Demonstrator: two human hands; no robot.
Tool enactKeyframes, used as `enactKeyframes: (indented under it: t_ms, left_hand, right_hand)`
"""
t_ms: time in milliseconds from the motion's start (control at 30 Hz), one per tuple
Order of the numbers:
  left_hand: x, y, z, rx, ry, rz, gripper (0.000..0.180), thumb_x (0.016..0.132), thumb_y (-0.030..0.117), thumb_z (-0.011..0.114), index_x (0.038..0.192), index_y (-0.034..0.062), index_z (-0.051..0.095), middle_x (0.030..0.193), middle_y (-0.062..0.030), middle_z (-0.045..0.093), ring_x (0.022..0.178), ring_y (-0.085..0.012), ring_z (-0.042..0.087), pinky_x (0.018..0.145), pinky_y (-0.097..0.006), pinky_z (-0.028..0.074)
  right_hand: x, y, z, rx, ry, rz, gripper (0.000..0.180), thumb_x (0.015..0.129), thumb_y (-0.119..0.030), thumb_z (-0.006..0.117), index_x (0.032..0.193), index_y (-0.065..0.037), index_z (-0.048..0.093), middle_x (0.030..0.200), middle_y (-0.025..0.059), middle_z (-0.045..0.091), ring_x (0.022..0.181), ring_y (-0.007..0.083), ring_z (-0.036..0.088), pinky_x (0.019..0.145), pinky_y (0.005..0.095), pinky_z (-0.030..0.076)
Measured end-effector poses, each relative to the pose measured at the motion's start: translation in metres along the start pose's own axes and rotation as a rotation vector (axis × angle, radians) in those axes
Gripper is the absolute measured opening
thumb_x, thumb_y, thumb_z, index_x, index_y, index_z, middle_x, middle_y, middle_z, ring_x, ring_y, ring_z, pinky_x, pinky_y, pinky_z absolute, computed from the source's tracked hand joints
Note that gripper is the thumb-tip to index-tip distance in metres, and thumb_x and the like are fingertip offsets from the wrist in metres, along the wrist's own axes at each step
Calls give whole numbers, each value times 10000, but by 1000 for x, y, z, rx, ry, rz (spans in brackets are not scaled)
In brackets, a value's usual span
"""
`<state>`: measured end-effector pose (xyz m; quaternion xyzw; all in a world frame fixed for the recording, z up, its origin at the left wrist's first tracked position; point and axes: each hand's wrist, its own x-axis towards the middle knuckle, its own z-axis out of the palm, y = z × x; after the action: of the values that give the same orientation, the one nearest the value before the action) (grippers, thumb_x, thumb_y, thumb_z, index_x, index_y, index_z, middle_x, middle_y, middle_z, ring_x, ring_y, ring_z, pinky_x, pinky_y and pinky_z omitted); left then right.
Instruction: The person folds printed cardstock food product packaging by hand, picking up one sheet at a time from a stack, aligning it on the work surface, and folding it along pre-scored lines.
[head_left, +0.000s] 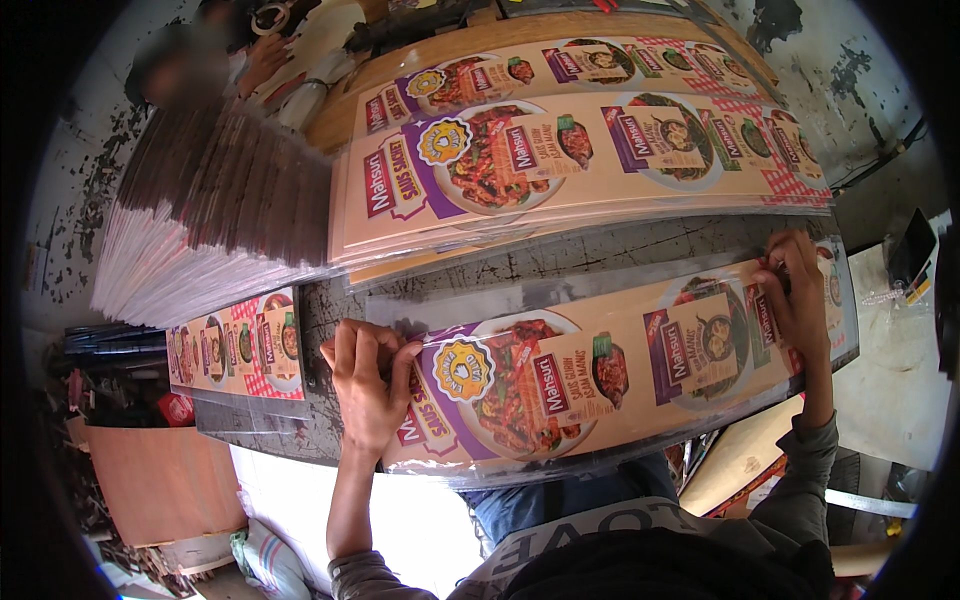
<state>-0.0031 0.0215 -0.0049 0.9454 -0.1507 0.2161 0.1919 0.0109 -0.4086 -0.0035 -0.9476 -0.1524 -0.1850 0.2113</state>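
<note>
A long printed food banner (625,350) in a clear plastic sleeve lies across the near side of the dark table, its lower edge at my lap. My left hand (370,378) is closed at the banner's left end, thumb and curled fingers pinching the plastic. At the upper right, my right hand (798,300) has its fingers bent over the banner and its sleeve near the far edge. Clear plastic (480,303) extends past the printed part on the far side. Just beyond lies a stack of similar printed banners (400,225), which neither hand touches.
A tall fanned pile of plastic-covered sheets (215,215) stands at the left. Below it another printed piece (235,345) overhangs the scratched dark table (590,245). A wooden board (335,125) lies behind. Another person's hand (265,58) shows at the far left.
</note>
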Motion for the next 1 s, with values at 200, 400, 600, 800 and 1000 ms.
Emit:
enactKeyframes:
  t_ms: [200,400,600,800,1000]
  left_hand:
    - [0,-1,0,12,11,9,180,754,83,659,744,23,490,733,-67,491,624,-200,425,671,-331,306]
    - [-4,-3,0,1,38,37,175,749,53,652,740,18,480,724,-73,476,649,-217,403,667,-338,313]
    - [-4,-2,-2,-21,51,49,168,749,24,637,740,11,470,716,-78,465,664,-227,391,657,-334,312]
    - [-5,-1,-4,-13,34,22,165,756,47,639,745,16,477,721,-77,480,677,-230,406,684,-347,309]
    - [-2,-4,-2,-2,42,20,208,730,134,690,747,48,502,732,-45,501,689,-206,475,753,-353,285]
  right_hand:
    - [2,0,-3,-111,52,-96,200,734,-78,612,791,-34,425,822,116,468,796,307,446,791,404,362]
    - [0,2,-1,-86,71,-98,196,738,-69,612,799,-20,431,810,128,479,802,336,489,981,495,322]
    - [-1,2,-2,-73,67,-108,194,743,-82,618,800,-19,442,789,121,467,793,332,481,963,492,337]
    - [-6,0,-2,-46,50,17,197,746,-101,637,826,-29,471,773,106,462,749,301,451,740,393,376]
    - [-2,-3,-3,0,6,24,183,752,-79,626,848,-25,480,785,95,473,733,273,463,685,370,368]
